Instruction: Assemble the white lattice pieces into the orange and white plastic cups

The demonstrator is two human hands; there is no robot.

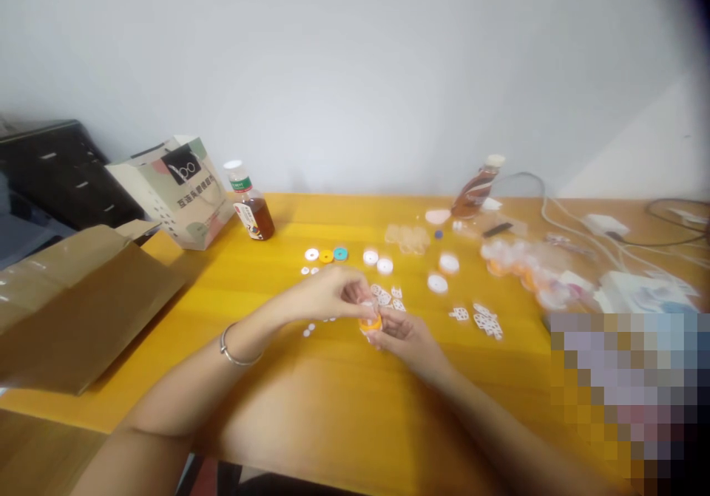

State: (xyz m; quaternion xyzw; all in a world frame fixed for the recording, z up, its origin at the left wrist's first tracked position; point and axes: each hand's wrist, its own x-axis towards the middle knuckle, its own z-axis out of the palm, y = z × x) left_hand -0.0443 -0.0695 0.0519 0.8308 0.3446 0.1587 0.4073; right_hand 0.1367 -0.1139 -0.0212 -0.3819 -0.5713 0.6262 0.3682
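A small round orange-and-white piece [370,324] is held between my two hands over the middle of the table. My left hand [339,293], with a silver bracelet on its wrist, pinches its upper part with thumb and fingers. From the right, my right hand [409,337] grips its side and lower edge. The exact kind of the piece is blurred. White cut-out pieces with dark spots [382,296] lie just behind the hands. Farther back sit a white disc [311,255], a yellow disc [326,256] and a teal disc [340,254] in a row.
An open cardboard box [94,311] and a paper bag [191,200] stand left. A drink bottle [252,211] is at the back, another bottle [474,193] leans back right. Bagged orange-and-white pieces [524,267], cables and more cut-outs [487,322] lie right.
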